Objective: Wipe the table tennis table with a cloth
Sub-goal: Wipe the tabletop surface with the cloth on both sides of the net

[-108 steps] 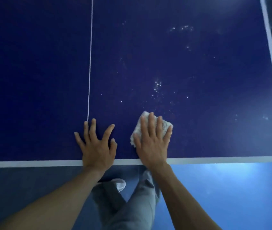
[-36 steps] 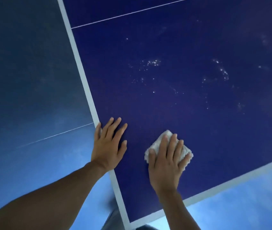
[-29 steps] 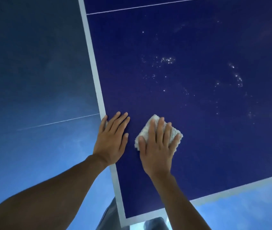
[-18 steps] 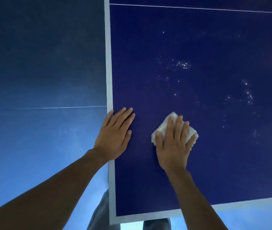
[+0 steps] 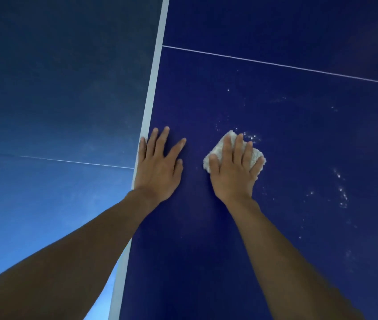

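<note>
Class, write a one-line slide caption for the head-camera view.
Right hand presses a white cloth onto the speckled blue table tennis table; left hand rests flat at its edge.

Your left hand (image 5: 159,168) lies flat on tabletop (image 5: 206,250), fingers spread, little finger over white edge line (image 5: 152,88). Your right hand (image 5: 234,174) presses flat on white cloth (image 5: 216,150), fingers straight; cloth shows past fingertips and beside thumb. Hands near each other, apart. White specks (image 5: 341,192) scattered on dark blue surface, some touching cloth's far edge, more off to right. Thin white centre line (image 5: 275,63) crosses tabletop farther out. Blue floor (image 5: 44,88) left of edge, thin pale line (image 5: 79,162) across it.
</note>
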